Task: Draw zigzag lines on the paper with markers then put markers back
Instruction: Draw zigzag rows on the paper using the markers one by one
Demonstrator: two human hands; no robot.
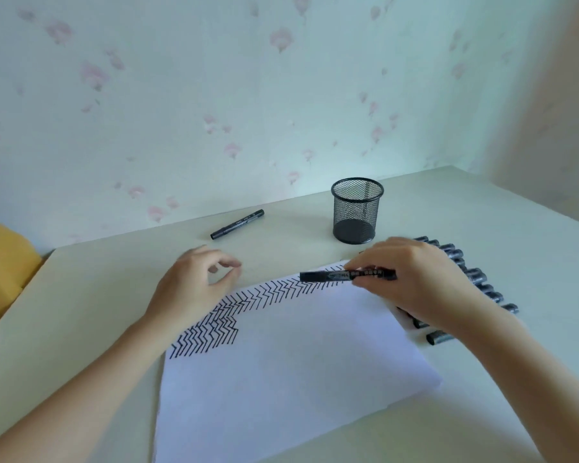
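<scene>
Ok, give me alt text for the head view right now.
The right hand holds a black marker level over zigzag lines on the paper; the left hand hovers loosely curled. Beyond lie a mesh pen cup and lone marker.

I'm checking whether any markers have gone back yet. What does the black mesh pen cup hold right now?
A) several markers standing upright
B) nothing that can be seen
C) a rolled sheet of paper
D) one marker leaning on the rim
B: the mesh pen cup shows only its bare dark base through the wire, while one marker lies on the table and another marker is gripped by the right hand.
</scene>
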